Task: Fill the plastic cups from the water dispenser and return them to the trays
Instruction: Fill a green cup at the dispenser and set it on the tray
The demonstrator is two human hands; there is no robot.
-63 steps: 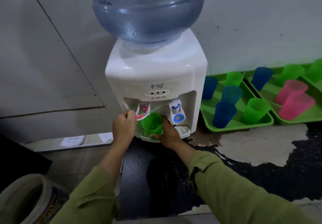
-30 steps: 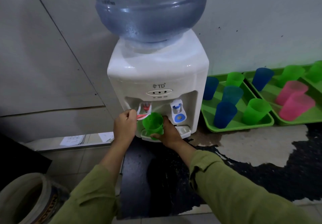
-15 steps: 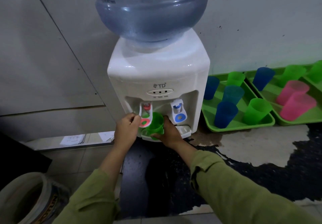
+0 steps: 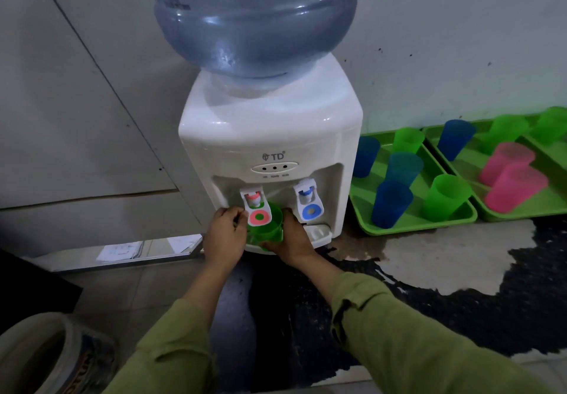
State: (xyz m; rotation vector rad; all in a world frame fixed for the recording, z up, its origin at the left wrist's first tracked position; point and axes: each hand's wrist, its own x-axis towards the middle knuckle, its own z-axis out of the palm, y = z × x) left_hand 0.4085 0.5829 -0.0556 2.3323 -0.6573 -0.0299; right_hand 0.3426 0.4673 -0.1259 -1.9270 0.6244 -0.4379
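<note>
In the head view, the red tap lever (image 4: 259,213), tilted up a second ago, is now seen hanging flat, so filling is judged finished. The left hand (image 4: 225,235) is curled just beside the lever; whether it is pinched cannot be told. The green cup (image 4: 267,229) is gripped by the right hand (image 4: 291,242) over the drip tray (image 4: 320,235) and is yet to be returned to the near green tray (image 4: 429,224).

At my lower left sits a pale round bucket (image 4: 33,360) with lettering on its side. Loose papers (image 4: 119,251) lie at the foot of the grey wall panel (image 4: 61,117). The black surface (image 4: 429,317) shows pale worn patches.
</note>
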